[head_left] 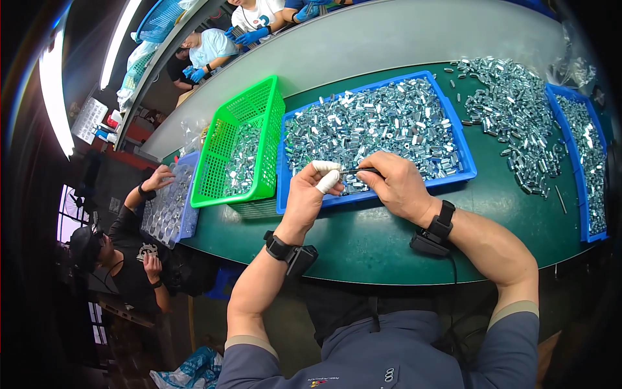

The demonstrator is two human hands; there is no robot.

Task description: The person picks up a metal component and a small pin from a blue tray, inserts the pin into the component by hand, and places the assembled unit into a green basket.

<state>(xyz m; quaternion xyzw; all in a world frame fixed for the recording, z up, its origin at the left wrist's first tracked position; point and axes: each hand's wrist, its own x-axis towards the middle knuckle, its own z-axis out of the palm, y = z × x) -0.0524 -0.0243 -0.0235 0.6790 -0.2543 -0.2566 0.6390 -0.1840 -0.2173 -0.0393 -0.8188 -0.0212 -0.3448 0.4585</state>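
My left hand (308, 193), its thumb and index finger wrapped in white, is closed in a pinch above the near edge of a blue tray (379, 192). Whatever sits between those fingertips is too small and hidden to name. A thin dark rod-like tool (360, 170) lies in the grip of my right hand (400, 186), its tip reaching the left fingertips. Beneath and beyond both hands, the tray holds a thick layer of small silvery metal sleeves (376, 123).
Left of the tray stands a green plastic basket (271, 139) with more metal pieces. Loose pieces (512, 117) are heaped on the green table (389, 259) to the right, beside another blue tray (578, 175). At far left, a person (120, 249) reaches over a pale bin (188, 223).
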